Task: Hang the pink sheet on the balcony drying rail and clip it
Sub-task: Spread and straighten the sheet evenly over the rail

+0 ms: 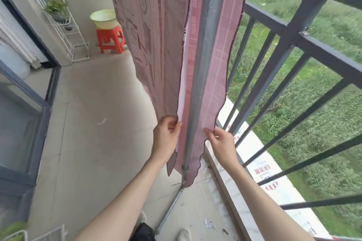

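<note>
Pink sheet [156, 35] over rail [197, 92] | both hands pinch edges | railing [274, 49] rt

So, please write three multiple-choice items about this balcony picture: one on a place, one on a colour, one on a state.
1. Where does the basin stand?
A. on the stool
B. on the floor
C. on the railing

2. What colour is the stool?
A. blue
B. red
C. white

3. How does the pink sheet lie?
A. folded in the basin
B. in a heap on the floor
C. draped over the drying rail, an edge pinched in each hand

Answers: 1 A, the basin sits on the stool's seat; 2 B, its seat and legs are red; 3 C, the left hand and the right hand each pinch a lower edge, one on either side of the rail.
</note>
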Demonstrator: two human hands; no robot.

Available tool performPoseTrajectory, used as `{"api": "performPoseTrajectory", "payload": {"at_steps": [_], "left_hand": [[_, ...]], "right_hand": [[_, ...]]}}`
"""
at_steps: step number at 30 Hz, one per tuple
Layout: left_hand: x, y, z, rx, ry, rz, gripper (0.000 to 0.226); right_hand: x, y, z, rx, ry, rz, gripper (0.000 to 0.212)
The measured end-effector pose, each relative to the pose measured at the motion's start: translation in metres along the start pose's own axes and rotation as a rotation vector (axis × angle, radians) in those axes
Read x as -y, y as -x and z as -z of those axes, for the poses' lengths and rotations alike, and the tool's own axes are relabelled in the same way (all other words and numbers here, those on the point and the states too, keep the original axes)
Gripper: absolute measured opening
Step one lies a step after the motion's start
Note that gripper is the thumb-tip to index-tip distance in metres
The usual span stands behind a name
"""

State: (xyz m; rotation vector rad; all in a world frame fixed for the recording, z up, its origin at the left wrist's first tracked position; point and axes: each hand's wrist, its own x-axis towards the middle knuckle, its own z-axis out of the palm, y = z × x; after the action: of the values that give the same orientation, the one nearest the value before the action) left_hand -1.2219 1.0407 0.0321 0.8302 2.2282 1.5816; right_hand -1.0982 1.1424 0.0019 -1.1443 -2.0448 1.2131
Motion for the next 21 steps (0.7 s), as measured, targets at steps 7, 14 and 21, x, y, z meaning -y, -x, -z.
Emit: {"api": "performPoseTrajectory", "payload": {"at_steps": [7,14,21], "left_hand": [[0.003,0.022,-0.001,-0.013,-0.066,-0.026,0.022],[0.015,0.052,-0.010,-0.014,-0.061,-0.004,0.017],[0.028,0.055,-0.011,-0.015,-0.109,-0.082,0.013]], "right_hand": [[0.009,0.025,-0.004,-0.011,-0.001,0.097,0.039],[0.015,0.029,-0.005,-0.027,-0.044,0.175,0.037],[0.008,0.037,-0.004,0.013,-0.066,0.113,0.012]]}}
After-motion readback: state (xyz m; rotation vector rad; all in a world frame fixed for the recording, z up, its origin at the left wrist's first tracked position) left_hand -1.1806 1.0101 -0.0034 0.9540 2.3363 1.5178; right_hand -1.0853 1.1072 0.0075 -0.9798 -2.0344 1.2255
